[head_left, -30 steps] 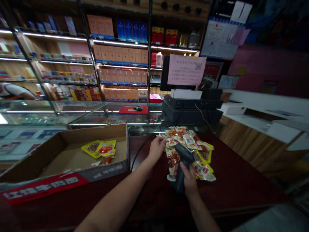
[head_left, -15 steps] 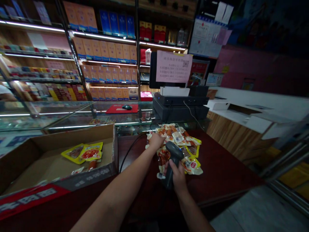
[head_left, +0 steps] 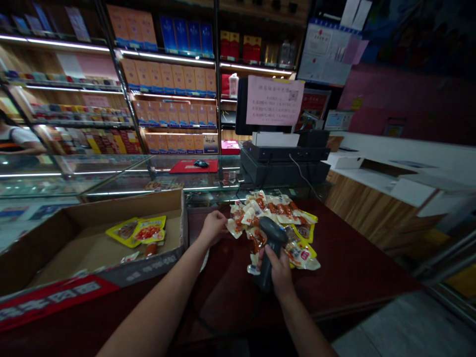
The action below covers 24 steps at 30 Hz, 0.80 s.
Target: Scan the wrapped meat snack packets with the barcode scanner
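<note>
1. A heap of sausage packets [head_left: 273, 208] is lying on the dark table [head_left: 353, 263], right of the left hand [head_left: 213, 227] and chiefly beyond the right hand [head_left: 280, 270]; some packets are sitting under the scanner's head.
2. The outermost pale packet [head_left: 234, 227] is forming the heap's left edge, just right of the left fingertips. The left hand is nearer to it than the right; whether the fingertips are touching it, I cannot tell.
3. One sausage packet [head_left: 256, 243] is lying with its long axis running near to far, its pale end pointing nearward, just left of the scanner.
4. The left hand is curling narrowly, palm down; its underside is hidden, so I cannot tell whether it is gripping anything. A pale, blurred shape [head_left: 204, 260] is showing beside its forearm.
5. The right hand is closing around the handle of a dark scanner [head_left: 274, 234], which is slanting with its head far and its handle near, covering the heap's middle.
6. Yellow-edged packets [head_left: 307, 233] are lying on the heap's right side.
7. Farther left, an open carton [head_left: 122, 209] is holding two yellow packets [head_left: 150, 230].
8. Beyond the heap, a black till unit [head_left: 282, 171] is standing beneath a monitor bearing a pink notice [head_left: 274, 101].
</note>
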Tool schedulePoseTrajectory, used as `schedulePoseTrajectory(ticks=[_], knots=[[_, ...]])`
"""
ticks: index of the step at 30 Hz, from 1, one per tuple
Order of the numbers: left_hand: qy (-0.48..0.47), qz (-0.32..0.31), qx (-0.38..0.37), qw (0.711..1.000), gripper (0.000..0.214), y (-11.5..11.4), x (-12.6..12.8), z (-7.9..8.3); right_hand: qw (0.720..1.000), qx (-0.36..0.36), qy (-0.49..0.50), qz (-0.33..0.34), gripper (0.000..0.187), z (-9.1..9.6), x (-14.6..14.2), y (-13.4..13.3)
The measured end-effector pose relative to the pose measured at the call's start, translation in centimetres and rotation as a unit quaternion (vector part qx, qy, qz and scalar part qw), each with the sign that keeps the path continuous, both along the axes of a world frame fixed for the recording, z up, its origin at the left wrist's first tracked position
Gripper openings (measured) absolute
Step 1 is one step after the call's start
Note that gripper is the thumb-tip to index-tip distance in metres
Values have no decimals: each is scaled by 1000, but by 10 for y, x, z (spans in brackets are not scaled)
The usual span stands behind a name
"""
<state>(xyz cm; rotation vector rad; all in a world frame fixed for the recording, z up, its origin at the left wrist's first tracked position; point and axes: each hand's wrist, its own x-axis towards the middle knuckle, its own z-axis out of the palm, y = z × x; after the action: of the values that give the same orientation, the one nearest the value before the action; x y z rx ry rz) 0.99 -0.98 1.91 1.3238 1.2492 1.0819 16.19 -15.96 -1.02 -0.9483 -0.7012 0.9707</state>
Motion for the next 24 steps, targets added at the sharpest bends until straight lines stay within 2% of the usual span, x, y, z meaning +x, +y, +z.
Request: schedulePoseTrajectory(ticks=[2, 4, 6, 9, 10, 12, 16, 18, 20, 24], knots=[[-61, -40, -47, 996, 19, -6, 0, -4, 1000, -6, -4, 5, 27, 0, 0, 0], [-89, -102, -66, 989, 33, -11, 6, -11, 1000, -10, -4, 8, 27, 1, 0, -1], [-83, -173, -61, 980, 43, -16, 12, -19, 1000, -9, -3, 5, 28, 1, -1, -1], [-26, -246, -35, 968, 36, -18, 16, -29, 1000, -6, -7, 1, 32, 2, -2, -2], [-13, -250, -30, 968, 34, -18, 15, -30, 1000, -6, -9, -1, 32, 2, -2, -2], [-25, -219, -30, 975, 35, -15, 9, -30, 1000, -8, -12, 2, 32, 3, -2, -3], [-139, -80, -20, 987, 44, -3, -7, -25, 999, -18, -20, 22, 29, 4, -1, -4], [-168, -40, -3, 985, 44, 0, -13, -22, 999, -22, -26, 30, 29, 4, -1, -4], [-168, -47, 3, 985, 45, 0, -15, -20, 999, -17, -29, 36, 29, 3, -1, -5], [-111, -119, 14, 987, 45, -7, -11, -18, 999, 0, -24, 45, 31, 3, -3, -7]])
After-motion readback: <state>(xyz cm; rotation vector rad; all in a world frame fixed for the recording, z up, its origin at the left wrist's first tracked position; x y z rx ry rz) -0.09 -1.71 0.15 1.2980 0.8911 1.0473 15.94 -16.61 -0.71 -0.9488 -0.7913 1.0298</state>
